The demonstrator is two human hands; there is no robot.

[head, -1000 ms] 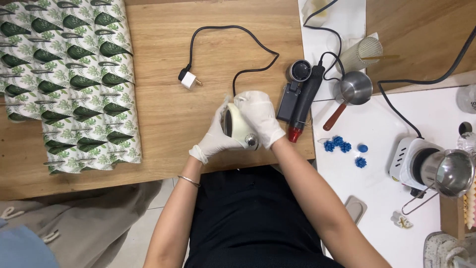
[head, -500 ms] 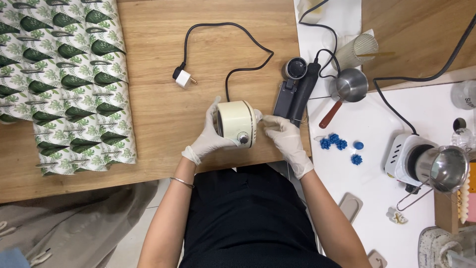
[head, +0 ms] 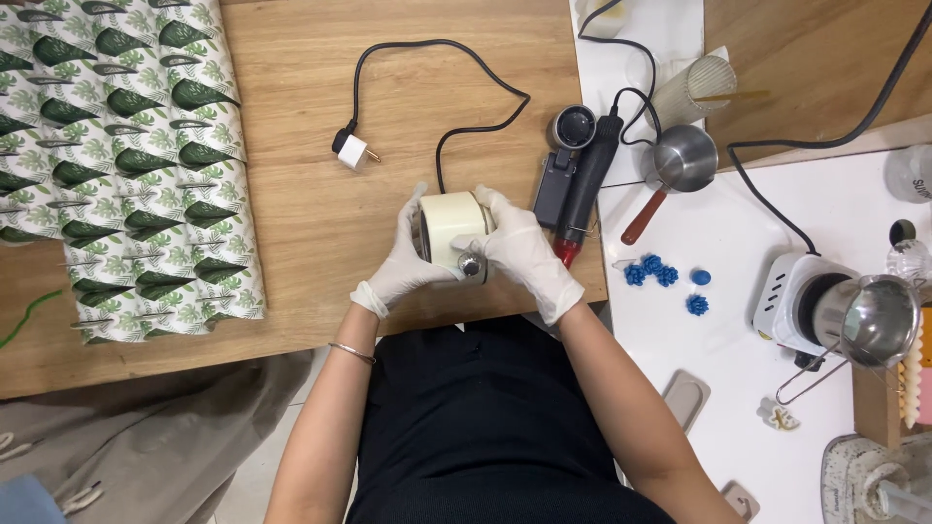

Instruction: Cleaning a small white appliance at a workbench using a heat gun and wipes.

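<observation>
Head view: both gloved hands are holding a cream pot [head: 452, 236] just above the near edge of the wooden table [head: 291, 175], right in front of the person's body. The left hand [head: 403, 262] is cupping the pot's left side, fingers curled around its wall. The right hand [head: 519, 247] is wrapping the right side, fingers closed over the top and thumb pressing near a small silver knob [head: 470, 264] on the face turned toward the camera.

A second ago the pot was lying tilted, with its dark opening facing up and the right hand covering most of it. Half a second ago it was already turned level, and both hands were taking a side each. Now the grip is tightening and the knob side is showing plainly, so the turning looks finished and the person seems to be inspecting or adjusting the knob.

A black cord [head: 437, 87] is running from the pot out across the table to a white plug [head: 351, 150], which is lying loose and unplugged. Just right of the hands a black heat gun [head: 582, 184] is lying at the table's edge. On the white top [head: 757, 223] beyond it, a steel ladle [head: 680, 165] and blue wax pieces [head: 660, 275] are resting, well apart from the pot. Leaf-printed paper [head: 116, 146] is covering the far left.
</observation>
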